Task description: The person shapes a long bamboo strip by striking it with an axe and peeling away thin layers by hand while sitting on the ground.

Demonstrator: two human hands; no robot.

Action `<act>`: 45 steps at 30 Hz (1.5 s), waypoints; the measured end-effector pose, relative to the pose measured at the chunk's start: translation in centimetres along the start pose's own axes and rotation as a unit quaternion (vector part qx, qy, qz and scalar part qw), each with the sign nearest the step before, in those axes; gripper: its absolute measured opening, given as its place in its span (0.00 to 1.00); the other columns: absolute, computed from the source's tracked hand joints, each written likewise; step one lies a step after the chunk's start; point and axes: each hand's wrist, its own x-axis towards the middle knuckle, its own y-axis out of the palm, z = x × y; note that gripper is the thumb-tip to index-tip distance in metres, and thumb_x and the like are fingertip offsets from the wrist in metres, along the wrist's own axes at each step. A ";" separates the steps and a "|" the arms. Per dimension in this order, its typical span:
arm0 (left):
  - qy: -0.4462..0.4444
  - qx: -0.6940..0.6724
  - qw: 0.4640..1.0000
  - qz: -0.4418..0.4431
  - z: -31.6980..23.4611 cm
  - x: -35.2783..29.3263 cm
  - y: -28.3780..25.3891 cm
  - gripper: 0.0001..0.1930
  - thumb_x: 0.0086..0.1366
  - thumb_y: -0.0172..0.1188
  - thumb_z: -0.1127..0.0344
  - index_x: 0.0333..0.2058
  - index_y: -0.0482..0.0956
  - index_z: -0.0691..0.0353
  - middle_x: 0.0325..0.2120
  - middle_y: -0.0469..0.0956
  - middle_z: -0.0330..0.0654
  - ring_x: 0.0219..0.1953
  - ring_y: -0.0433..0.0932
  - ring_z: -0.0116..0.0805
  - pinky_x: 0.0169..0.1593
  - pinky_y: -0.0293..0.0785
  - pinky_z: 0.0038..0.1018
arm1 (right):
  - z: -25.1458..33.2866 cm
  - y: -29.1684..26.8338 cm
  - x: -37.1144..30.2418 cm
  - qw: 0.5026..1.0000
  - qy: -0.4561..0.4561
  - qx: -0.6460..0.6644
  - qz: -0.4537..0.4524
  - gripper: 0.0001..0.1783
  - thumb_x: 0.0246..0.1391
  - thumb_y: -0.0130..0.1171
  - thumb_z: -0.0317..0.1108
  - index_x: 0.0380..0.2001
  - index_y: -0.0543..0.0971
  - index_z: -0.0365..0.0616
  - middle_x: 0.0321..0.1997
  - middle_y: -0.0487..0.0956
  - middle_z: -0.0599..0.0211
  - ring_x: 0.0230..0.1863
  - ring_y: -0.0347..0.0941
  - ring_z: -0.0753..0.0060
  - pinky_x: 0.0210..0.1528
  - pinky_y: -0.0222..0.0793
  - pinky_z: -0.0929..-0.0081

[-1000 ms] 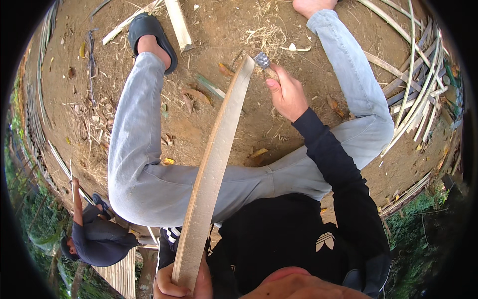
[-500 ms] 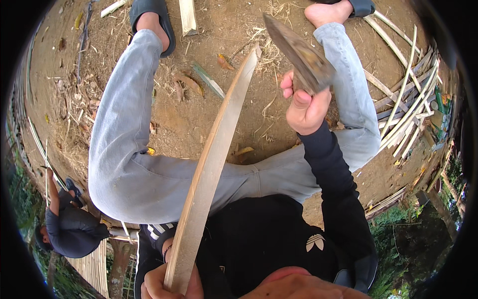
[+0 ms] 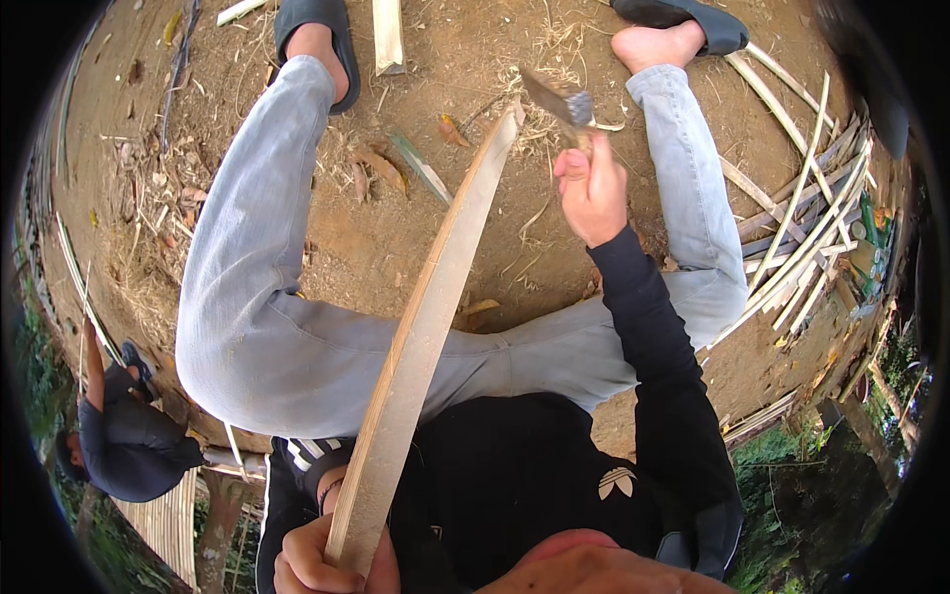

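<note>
While the left hand [image 3: 317, 562] clasps the lower end of a long wooden slat [image 3: 430, 327], the slat's tapered, rough-cut tip extends over loose brown soil [image 3: 544, 272]. Its face is pale and flat; its edge is tan and grained. The right hand [image 3: 596, 198] is wrapped around the handle of a broad-bladed knife [image 3: 557, 103]. Compared with half a second earlier, the blade has swung down near the tip; contact cannot be determined.

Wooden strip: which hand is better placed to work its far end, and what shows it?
Probably the right: the right hand grips a bladed tool near the far end of the wooden strip, while the left hand is occupied holding the near end.
</note>
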 end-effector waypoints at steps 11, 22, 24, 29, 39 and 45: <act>-0.042 0.024 0.998 -0.032 1.1 0.5 1.9 0.10 0.62 0.52 0.66 0.26 0.60 0.51 0.17 0.58 0.26 0.17 0.59 0.18 0.24 0.55 0.19 | -3.8 0.3 1.3 0.973 0.121 -0.171 0.096 0.17 0.62 0.45 0.44 0.40 0.67 0.40 0.21 0.75 0.46 0.27 0.73 0.38 0.29 0.68 0.52; -0.071 0.077 0.992 -0.066 0.9 1.7 1.9 0.07 0.62 0.47 0.65 0.26 0.59 0.53 0.18 0.56 0.28 0.18 0.56 0.22 0.24 0.55 0.21 | -5.5 2.2 1.1 0.977 0.191 -0.068 0.063 0.16 0.60 0.49 0.44 0.37 0.66 0.41 0.21 0.73 0.43 0.27 0.71 0.35 0.28 0.65 0.52; -0.071 0.029 0.995 -0.059 1.9 2.2 0.4 0.10 0.64 0.45 0.60 0.27 0.60 0.56 0.19 0.56 0.30 0.18 0.56 0.24 0.23 0.55 0.22 | -5.9 1.5 0.7 0.983 0.143 -0.101 0.047 0.16 0.60 0.48 0.43 0.40 0.66 0.40 0.22 0.75 0.48 0.26 0.74 0.44 0.29 0.67 0.56; -0.026 0.158 0.984 -0.077 3.1 4.0 0.1 0.17 0.65 0.44 0.51 0.33 0.63 0.62 0.24 0.58 0.38 0.21 0.59 0.29 0.23 0.58 0.25 | -3.7 1.2 -1.1 0.994 0.074 -0.062 0.047 0.15 0.60 0.47 0.37 0.45 0.64 0.39 0.24 0.76 0.47 0.29 0.75 0.44 0.32 0.67 0.57; -0.008 0.122 0.990 -0.071 3.8 4.5 1.9 0.20 0.61 0.50 0.48 0.32 0.63 0.61 0.22 0.59 0.35 0.17 0.58 0.26 0.22 0.58 0.22 | 3.0 -3.1 -0.7 0.980 -0.196 -0.013 0.033 0.15 0.57 0.53 0.36 0.44 0.70 0.39 0.31 0.77 0.50 0.28 0.76 0.47 0.29 0.72 0.64; -0.011 0.127 0.988 -0.083 4.5 5.8 2.3 0.20 0.57 0.54 0.47 0.30 0.64 0.59 0.19 0.60 0.32 0.15 0.57 0.24 0.20 0.56 0.20 | -6.5 -1.1 0.4 0.972 -0.024 -0.217 0.092 0.11 0.59 0.49 0.37 0.37 0.64 0.40 0.21 0.75 0.47 0.24 0.74 0.42 0.26 0.68 0.53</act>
